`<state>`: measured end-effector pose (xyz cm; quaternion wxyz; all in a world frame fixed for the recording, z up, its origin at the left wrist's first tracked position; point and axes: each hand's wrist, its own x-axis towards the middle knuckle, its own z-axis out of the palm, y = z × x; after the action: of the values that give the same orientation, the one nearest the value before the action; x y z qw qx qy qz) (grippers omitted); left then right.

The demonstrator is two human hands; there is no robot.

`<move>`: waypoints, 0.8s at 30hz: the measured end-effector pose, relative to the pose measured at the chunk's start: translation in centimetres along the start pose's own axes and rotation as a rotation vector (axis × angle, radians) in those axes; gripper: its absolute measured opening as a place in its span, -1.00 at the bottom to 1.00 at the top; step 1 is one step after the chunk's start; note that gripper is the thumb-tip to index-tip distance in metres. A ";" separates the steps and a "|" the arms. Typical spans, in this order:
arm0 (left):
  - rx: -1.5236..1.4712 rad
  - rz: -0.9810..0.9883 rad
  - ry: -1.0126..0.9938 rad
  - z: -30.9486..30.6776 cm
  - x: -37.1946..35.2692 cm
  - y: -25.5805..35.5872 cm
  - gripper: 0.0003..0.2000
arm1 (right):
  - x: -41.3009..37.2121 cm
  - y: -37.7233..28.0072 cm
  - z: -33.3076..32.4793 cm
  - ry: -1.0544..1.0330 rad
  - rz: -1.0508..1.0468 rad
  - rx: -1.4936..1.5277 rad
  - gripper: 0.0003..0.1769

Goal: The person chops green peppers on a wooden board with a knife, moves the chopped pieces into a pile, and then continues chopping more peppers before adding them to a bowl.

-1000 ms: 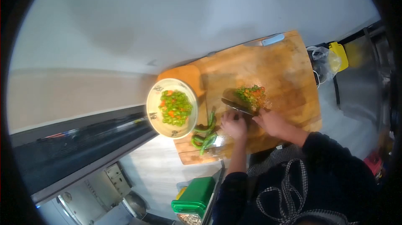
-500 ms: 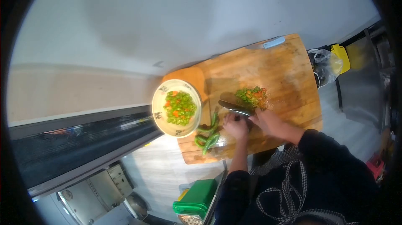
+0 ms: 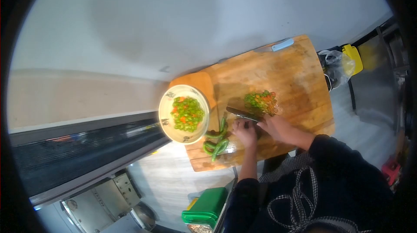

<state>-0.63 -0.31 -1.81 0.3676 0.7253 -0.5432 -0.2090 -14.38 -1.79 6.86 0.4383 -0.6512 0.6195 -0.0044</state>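
My right hand (image 3: 278,128) is closed round the handle of a kitchen knife (image 3: 241,113), whose dark blade points left across the cutting board (image 3: 299,77). Close below the blade, the fingers of my left hand (image 3: 245,132) are curled down; what they press on is hidden. Beyond the knife lies a pile of chopped green and orange-red peppers (image 3: 261,101). Several whole green peppers (image 3: 216,145) rest left of my left hand. A patterned bowl (image 3: 164,110) at the board's left side holds cut green and orange pieces (image 3: 187,114).
A second knife with a pale blue handle (image 3: 282,44) lies along the board's far edge by the wall. A smaller wooden board (image 3: 200,80) sits partly under the bowl. A green bin (image 3: 207,207) stands below, and a clear plastic bag (image 3: 341,66) hangs at right.
The knife blade has tilted slightly, with both hands staying almost in place. The view has shifted a little; the pile and bowl look the same.
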 end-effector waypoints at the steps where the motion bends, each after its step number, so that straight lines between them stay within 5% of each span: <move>1: -0.042 -0.068 -0.035 -0.2 0.1 -0.1 -0.88 | -0.2 0.1 0.0 -0.003 -0.010 0.028 -0.47; 3: -0.135 -0.208 -0.111 -0.3 -0.2 -0.2 -0.87 | -1.1 0.7 -0.5 -0.009 -0.020 0.077 -0.47; 18: -0.129 -0.116 -0.063 -0.3 -0.4 -0.5 -0.88 | -1.3 1.0 -0.4 -0.021 -0.048 0.051 -0.51; 24: -0.120 -0.089 -0.090 -0.7 -0.2 0.0 -0.90 | 0.3 -0.8 -0.9 -0.174 0.099 -0.030 -0.44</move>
<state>-0.23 0.09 -1.39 0.3759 0.7153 -0.5129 -0.2898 -14.17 -2.66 7.75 0.4805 -0.6243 0.6103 0.0830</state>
